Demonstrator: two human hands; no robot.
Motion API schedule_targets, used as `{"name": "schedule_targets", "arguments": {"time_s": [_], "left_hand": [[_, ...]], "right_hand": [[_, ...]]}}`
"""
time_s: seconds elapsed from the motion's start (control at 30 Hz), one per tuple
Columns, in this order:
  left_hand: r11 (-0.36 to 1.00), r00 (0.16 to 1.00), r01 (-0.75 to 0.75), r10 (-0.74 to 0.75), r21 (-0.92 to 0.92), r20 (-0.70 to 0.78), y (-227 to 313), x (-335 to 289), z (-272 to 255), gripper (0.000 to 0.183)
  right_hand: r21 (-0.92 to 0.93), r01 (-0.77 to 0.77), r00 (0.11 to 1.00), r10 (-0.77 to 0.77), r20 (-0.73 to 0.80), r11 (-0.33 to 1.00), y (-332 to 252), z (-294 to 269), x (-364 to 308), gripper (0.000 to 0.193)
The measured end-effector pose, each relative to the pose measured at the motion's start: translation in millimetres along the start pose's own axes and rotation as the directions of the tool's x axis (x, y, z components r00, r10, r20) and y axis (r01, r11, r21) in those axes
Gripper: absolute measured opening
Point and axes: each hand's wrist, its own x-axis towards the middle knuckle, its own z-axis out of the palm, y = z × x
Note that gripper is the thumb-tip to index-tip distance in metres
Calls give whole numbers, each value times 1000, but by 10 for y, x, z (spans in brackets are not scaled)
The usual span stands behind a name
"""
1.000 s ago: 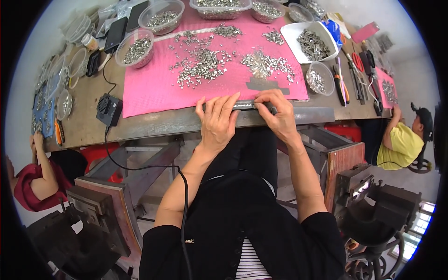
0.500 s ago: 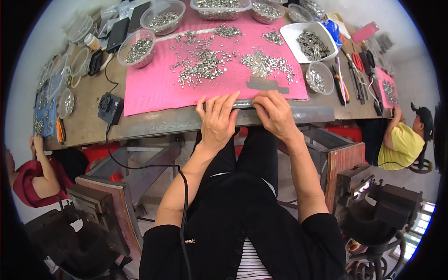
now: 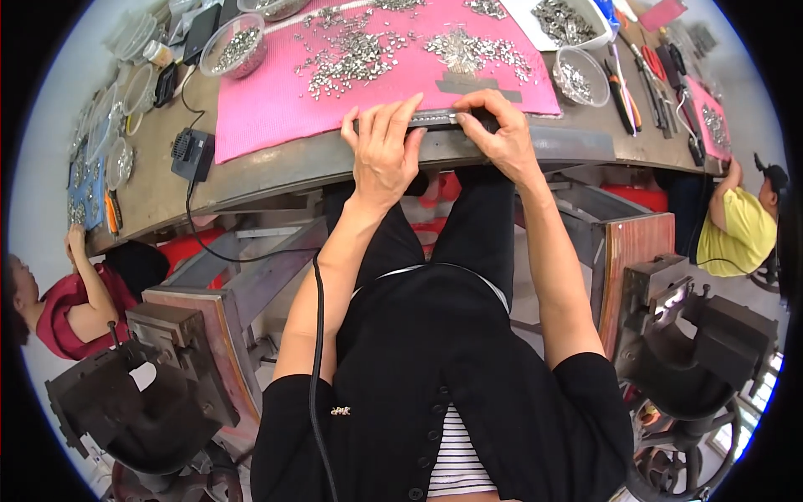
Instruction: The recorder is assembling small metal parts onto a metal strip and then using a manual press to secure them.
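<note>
Both hands hold 1 thin metal bar [image 3: 437, 120] at the near edge of the pink mat [image 3: 276, 105]. Left hand [image 3: 383, 151] lies flat over the bar's left part, fingers spread and pressing down. Right hand [image 3: 500, 138] pinches the bar's right end between thumb and fingers.

The bar sits just where the mat meets the table [image 3: 276, 171] edge. It lies flat. Its long side runs left to right, along the mat's near edge, with 1 end toward each hand. The middle bit that shows between the hands looks shiny and bumpy, maybe with small parts set in a row, but it is too small to be sure.

My guess is the work is only partly done. Farther back on the mat, many small metal pieces [image 3: 360, 54] lie loose in heaps. A clear bowl [image 3: 237, 43] at the mat's far left corner holds more, and another bowl [image 3: 577, 77] just right of the mat does too. So lots of pieces are left.
</note>
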Motion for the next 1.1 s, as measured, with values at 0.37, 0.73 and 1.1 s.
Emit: {"name": "schedule_targets", "arguments": {"time_s": [0.37,0.73,1.1], "left_hand": [[1000,999,8,-9,24,33,26,18,-60,56],[923,939,321,-280,-212,201,211,243,-355,49],[926,931,363,-359,-103,60,-871,1532,385,19]], "right_hand": [[66,8,991,1,-131,998,-12,37,-21,6],[-53,46,991,-52,-122,998,-64,11,-16,5],[-101,-15,997,7,-83,995,-5,-35,732,5]]}}
